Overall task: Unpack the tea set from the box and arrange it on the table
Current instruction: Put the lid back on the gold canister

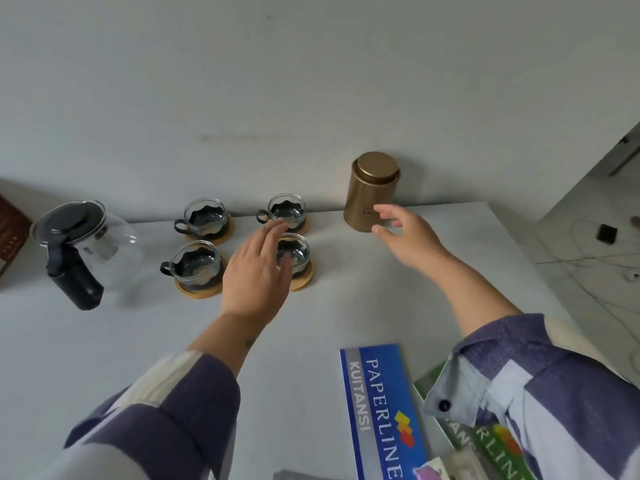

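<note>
Tea set pieces are on the white table (pixel 346 306), head view only. Glass teapot (pixel 86 244) with black lid and handle sits at far left, handle pointing toward me. Right of it, four glass cups on round wooden coasters in a two-by-two block: back-left cup (pixel 205 216), back-right cup (pixel 287 209), front-left cup (pixel 195 263), front-right cup (pixel 294 252). Handles on the three fully visible cups point left; the front-right cup's handle is hidden behind my hand. Gold tea canister (pixel 372 192) stands upright with lid on, right of the cups, near the back edge against the wall. My left hand (pixel 258 271) is flat and open, fingers together, nothing in it, overlapping the front-right cup from this angle; can't tell if it's touching. My right hand (pixel 408 237) is open with fingers spread and curled toward the canister's front, empty; fingertips just at the canister's lower side, contact unclear. Brown box (pixel 10 226) is cut off at the left edge, behind the teapot. Blue Paperline receipt book (pixel 381 410) lies near me, with a green one (pixel 491 445) beside it, partly under my right sleeve (pixel 554 393).
</note>
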A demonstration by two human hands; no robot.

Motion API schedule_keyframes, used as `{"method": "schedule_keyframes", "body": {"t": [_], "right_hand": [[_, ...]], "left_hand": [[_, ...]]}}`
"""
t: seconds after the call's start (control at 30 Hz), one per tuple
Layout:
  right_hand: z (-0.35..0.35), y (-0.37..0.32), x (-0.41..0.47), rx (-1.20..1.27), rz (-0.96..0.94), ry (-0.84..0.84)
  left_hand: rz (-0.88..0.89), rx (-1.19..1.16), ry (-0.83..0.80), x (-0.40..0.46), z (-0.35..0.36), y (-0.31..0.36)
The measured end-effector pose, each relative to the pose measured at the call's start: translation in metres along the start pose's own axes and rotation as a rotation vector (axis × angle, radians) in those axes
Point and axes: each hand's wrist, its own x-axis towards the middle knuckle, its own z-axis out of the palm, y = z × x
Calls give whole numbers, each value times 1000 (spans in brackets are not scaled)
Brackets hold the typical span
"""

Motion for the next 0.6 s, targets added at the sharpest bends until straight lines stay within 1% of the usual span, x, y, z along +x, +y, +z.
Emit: {"method": "schedule_keyframes", "body": {"t": [0.1, 0.2, 0.27, 0.33, 0.4, 0.53, 0.6], "right_hand": [[-23, -7, 37, -65, -64, 71], [-37, -11, 77, -213, -162, 152], [-41, -10, 97, -303, -202, 127], [-40, -9, 112, -391, -224, 64], [-36, -7, 121, -475, -260, 29], [-35, -5, 136, -572, -329, 4], [-35, -4, 140, -611, -360, 1]], "left_hand": [[-85, -96, -79, 53, 12, 36], [-175, -160, -194, 92, 37, 59], [-211, -183, -264, 111, 56, 70], [-268, -236, -302, 126, 74, 78], [-321, -311, -306, 138, 91, 87], [-383, -511, -199, 156, 112, 96], [-387, -547, -171, 162, 119, 95]]}}
